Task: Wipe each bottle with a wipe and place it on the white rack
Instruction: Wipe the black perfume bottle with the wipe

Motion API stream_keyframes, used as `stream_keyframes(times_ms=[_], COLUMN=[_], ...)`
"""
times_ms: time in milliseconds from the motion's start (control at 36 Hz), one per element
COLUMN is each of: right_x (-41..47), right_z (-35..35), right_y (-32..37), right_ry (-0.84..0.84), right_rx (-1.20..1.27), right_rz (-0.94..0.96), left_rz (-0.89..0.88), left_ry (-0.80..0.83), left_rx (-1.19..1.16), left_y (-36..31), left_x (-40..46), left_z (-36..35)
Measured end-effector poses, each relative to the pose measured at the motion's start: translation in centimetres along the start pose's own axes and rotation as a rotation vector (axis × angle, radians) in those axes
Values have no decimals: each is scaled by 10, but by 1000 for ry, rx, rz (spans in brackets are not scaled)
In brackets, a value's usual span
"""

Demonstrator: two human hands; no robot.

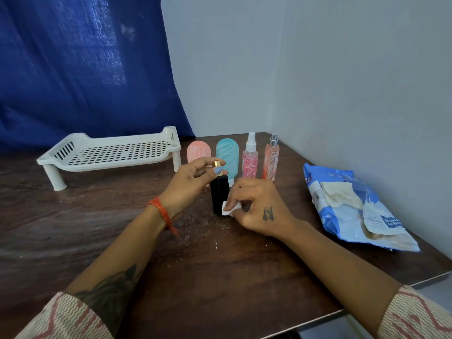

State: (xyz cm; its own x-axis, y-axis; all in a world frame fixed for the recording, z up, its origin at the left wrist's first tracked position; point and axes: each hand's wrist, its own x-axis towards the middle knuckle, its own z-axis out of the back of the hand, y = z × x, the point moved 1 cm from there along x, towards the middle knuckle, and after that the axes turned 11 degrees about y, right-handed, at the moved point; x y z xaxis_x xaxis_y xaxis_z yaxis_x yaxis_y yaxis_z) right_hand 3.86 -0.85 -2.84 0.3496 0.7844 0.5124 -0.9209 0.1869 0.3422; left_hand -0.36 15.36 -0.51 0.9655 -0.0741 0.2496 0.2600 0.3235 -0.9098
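Wooden table [244, 277]: five bottles, one rack [110, 152]; hands pinching black bottle [219, 194], wipe [227, 209]

Dim, even indoor light. Daylight glows through the curtain [73, 57] upper left. Soft sheen on the table [36, 216]. Shadows faint. Wide-angle bending at edges; focus slightly soft throughout.
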Motion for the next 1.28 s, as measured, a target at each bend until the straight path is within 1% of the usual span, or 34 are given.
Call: stream_keyframes(times_ms=[111, 194, 278, 306, 417, 528, 639, 722, 806, 861, 1083, 1278], right_x=[0, 1, 1, 1, 2, 1, 1, 1, 3, 4, 3, 1], right_z=[0, 1, 2, 1, 0, 0, 1, 4, 7, 7, 1, 1], right_y=[-2, -4, -2, 0, 4, 2, -1, -4, -3, -1, -3, -1], right_ry=[-32, -112, -185, -180, -74, 2, 17, -72, -278, -358, -237, -63], right_rx=[-44, -84, -59, -48, -17, -25, -63, -86, -82, -101, -76, -111], right_rz=[-27, -40, -29, -9, 55, 62, 23, -3, -10, 11, 108, 82], left_rz=[-4, 0, 10, 10, 6, -1, 1, 10, 0, -9, -23, -15], left_ry=[-7, -11, -22, -23, -29, -23, -35, -35, -35, -39, -60, -76], left_rx=[-11, -15, -22, -26, -22, -18, -20, -28, -28, -21, 1, 26], left_y=[0, 0, 1, 2, 2, 1, 1, 1, 1, 0, 4, 5], left_x=[0, 0, 0, 0, 0, 0, 0, 0, 0, 0, 2, 3], left_z=[-1, -1, 0, 0, 1, 0, 0, 1, 1, 0, 2, 3])
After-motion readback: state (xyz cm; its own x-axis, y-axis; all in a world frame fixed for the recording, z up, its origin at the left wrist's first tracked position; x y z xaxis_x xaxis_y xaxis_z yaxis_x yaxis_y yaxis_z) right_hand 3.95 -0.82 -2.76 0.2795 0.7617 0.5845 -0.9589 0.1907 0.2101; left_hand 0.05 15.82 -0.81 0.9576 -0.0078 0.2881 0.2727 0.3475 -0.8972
